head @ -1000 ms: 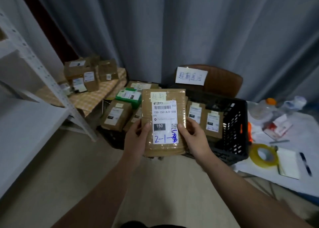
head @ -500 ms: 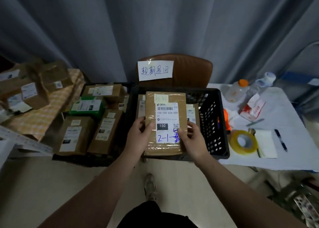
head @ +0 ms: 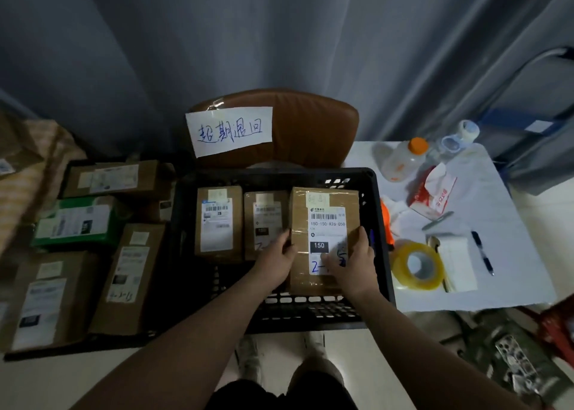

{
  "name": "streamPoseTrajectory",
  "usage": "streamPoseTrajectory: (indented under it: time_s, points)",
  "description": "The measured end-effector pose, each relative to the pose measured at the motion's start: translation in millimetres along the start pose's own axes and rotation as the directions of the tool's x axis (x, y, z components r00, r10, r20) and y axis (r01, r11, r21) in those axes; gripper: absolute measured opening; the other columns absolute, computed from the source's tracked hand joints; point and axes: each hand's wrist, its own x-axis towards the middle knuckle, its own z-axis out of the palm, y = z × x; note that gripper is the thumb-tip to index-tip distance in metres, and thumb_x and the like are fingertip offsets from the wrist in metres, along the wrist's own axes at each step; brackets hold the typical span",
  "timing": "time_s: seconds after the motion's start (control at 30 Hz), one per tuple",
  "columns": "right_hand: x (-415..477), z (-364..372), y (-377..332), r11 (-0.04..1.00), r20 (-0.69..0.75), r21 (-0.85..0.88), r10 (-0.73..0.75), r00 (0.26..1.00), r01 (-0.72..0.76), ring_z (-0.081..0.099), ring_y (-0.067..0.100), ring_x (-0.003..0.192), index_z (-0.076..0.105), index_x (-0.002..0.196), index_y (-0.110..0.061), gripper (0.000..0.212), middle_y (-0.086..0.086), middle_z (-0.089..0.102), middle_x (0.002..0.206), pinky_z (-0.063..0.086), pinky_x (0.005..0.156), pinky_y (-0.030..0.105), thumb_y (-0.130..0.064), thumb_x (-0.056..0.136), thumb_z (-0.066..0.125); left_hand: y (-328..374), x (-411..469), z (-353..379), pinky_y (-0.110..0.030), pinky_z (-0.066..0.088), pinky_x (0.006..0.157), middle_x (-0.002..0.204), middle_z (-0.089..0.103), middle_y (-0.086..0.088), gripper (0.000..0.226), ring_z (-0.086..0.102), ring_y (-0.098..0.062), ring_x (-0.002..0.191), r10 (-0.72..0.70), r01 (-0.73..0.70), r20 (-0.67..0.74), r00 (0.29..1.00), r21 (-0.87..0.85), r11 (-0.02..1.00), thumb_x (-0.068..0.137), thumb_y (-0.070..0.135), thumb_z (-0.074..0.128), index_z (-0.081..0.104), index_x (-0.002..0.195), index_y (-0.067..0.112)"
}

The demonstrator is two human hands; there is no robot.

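Note:
A brown cardboard parcel (head: 323, 204) with a white shipping label and blue handwriting lies at the right side inside a black plastic crate (head: 383, 254). My left hand (head: 276, 262) grips the parcel's left edge. My right hand (head: 354, 262) holds its right edge, thumb lying across the label. Two more labelled parcels (head: 217, 223) (head: 265, 220) stand side by side to its left in the crate.
A brown chair back (head: 310, 124) carrying a handwritten paper sign (head: 230, 130) stands behind the crate. Several parcels, one of them green (head: 77, 220), lie on the left. A white table (head: 509, 254) on the right holds a tape roll (head: 417, 265), pen, notepad and bottles.
Both hands have lowered the parcel from in front of me down into the crate's right side. The view has swung right and downward over the crate.

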Motion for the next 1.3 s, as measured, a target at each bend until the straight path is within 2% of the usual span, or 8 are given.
streamPoseTrajectory:
  time_s: [0.13,0.37,0.53,0.77,0.93,1.03,1.17,1.3]
  points:
    - [42,-10,16,0.999,0.067,-0.020,0.036,0.997,-0.035,0.037,0.030,0.134,-0.001,0.153,-0.024,0.096,0.011,0.024,0.150,0.044,0.102,0.046,-0.024,0.087,0.069,3,34,25,-0.043,0.039,0.108,0.150,0.035,-0.003,0.065,0.038,-0.025,0.135,-0.087,0.091,0.059,0.994,-0.083,0.992,0.095,0.021,0.056,0.024,0.149,0.033]
    - [109,2,21,0.983,0.269,-0.121,-0.105,0.958,0.142,0.045,0.029,0.125,0.005,0.152,-0.034,0.088,0.013,0.030,0.141,0.048,0.099,0.042,-0.010,0.089,0.062,-21,80,38,-0.044,0.034,0.112,0.149,0.035,-0.001,0.085,0.035,-0.017,0.136,-0.081,0.073,-0.126,0.989,-0.068,0.995,0.088,0.013,0.067,0.013,0.152,0.027]
    - [131,0,39,0.962,0.393,-0.192,-0.106,0.913,0.195,0.040,0.028,0.130,0.000,0.152,-0.039,0.089,0.011,0.028,0.145,0.041,0.106,0.044,-0.013,0.091,0.060,-38,93,50,-0.042,0.032,0.114,0.153,0.032,-0.001,0.075,0.032,-0.016,0.139,0.012,0.002,-0.202,0.979,0.071,0.997,0.091,0.005,0.059,0.019,0.152,0.024]
    - [140,-1,47,0.925,0.402,-0.258,-0.159,0.902,0.278,0.039,0.022,0.130,-0.001,0.153,-0.032,0.089,0.006,0.028,0.146,0.039,0.104,0.038,-0.019,0.092,0.061,-44,94,49,-0.033,0.031,0.113,0.148,0.039,-0.008,0.064,0.038,-0.021,0.135,0.053,0.015,-0.247,0.967,0.263,0.965,0.095,0.007,0.055,0.027,0.150,0.024]
    - [142,-5,32,0.673,0.462,-0.608,-0.132,0.877,0.422,0.034,0.033,0.131,-0.009,0.152,-0.024,0.088,0.014,0.023,0.147,0.046,0.095,0.049,-0.038,0.094,0.055,-31,92,48,-0.039,0.046,0.093,0.123,0.055,-0.017,0.067,0.055,-0.029,0.109,0.011,0.088,-0.162,0.987,0.593,0.800,0.100,0.022,0.047,0.007,0.153,0.026]
    - [139,-15,19,0.558,0.471,-0.704,-0.096,0.877,0.439,0.027,0.035,0.135,-0.003,0.152,-0.021,0.085,0.017,0.019,0.150,0.040,0.099,0.049,-0.045,0.094,0.053,-19,81,44,-0.043,0.048,0.089,0.123,0.055,-0.016,0.063,0.053,-0.031,0.110,-0.035,0.141,-0.164,0.986,0.697,0.703,0.099,0.032,0.045,0.012,0.153,0.022]
    - [123,-21,-2,0.530,0.478,-0.677,-0.211,0.852,0.511,0.022,0.034,0.140,0.011,0.150,-0.015,0.072,0.016,0.018,0.153,0.029,0.112,0.051,-0.039,0.096,0.051,-10,37,25,-0.041,0.048,0.092,0.132,0.047,-0.014,0.048,0.048,-0.029,0.118,-0.047,0.212,-0.246,0.968,0.707,0.674,0.101,0.032,0.039,0.031,0.145,0.015]
    - [87,1,-45,0.431,0.650,-0.534,-0.340,0.679,0.728,0.022,0.033,0.141,0.027,0.147,-0.012,0.053,0.015,0.023,0.154,0.026,0.114,0.045,-0.033,0.100,0.042,-20,-29,-8,-0.043,0.046,0.097,0.142,0.041,-0.008,0.045,0.042,-0.027,0.127,-0.039,0.320,-0.403,0.915,0.661,0.678,0.101,0.034,0.038,0.037,0.142,0.017]
